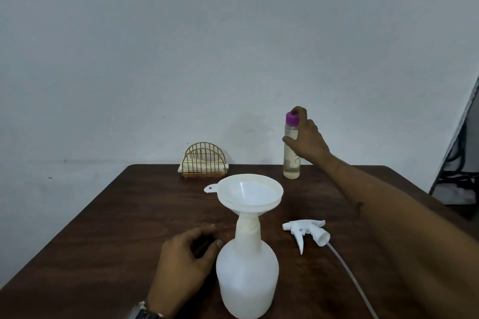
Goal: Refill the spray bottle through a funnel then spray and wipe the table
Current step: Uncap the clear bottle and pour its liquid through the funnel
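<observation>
A white spray bottle (247, 277) stands at the near middle of the brown table (116, 228), with a white funnel (250, 193) seated in its neck. Its white trigger head (307, 232) lies on the table to the right, the dip tube trailing toward me. My left hand (185, 264) rests beside the bottle's left side, fingers loosely curled, thumb near the bottle wall. My right hand (307, 141) reaches to the far edge and grips a clear refill bottle (291, 163) with a purple cap (292, 119), one finger over the cap. Pale liquid shows inside it.
A gold wire napkin holder (204, 162) with folded cloths stands at the table's far edge, left of the refill bottle. A plain wall rises behind. A dark stand or frame (456, 163) is at the right beyond the table.
</observation>
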### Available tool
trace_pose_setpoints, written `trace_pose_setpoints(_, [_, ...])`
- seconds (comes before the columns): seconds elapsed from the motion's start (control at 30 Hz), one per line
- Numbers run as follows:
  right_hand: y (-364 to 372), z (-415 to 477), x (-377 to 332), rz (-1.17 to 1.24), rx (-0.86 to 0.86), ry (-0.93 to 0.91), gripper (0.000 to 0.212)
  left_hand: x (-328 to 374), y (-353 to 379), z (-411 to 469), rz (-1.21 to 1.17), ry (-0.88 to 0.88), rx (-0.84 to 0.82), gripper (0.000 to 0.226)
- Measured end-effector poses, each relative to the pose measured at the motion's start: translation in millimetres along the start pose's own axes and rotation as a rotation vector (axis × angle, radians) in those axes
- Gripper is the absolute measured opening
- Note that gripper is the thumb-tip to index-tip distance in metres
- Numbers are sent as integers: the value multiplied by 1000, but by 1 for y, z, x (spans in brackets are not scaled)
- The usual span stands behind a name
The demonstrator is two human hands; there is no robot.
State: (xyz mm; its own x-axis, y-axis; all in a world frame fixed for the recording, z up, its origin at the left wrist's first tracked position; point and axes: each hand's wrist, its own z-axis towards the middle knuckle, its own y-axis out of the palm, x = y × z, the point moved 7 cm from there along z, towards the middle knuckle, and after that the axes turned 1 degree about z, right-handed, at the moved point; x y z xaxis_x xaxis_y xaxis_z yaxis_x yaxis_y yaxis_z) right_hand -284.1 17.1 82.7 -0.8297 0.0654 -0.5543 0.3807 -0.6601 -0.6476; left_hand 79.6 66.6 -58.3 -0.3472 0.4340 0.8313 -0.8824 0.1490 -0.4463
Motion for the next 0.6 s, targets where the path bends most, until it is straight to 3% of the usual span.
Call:
trace_pose_setpoints(0.23, [-49, -11, -39, 64, 59, -136, 70, -1, 1, 0, 38, 31, -4, 30])
trace_pose_setpoints(0.6, [-185, -83, -176, 129, 169, -295, 73, 11, -5, -7, 94, 50, -34, 35])
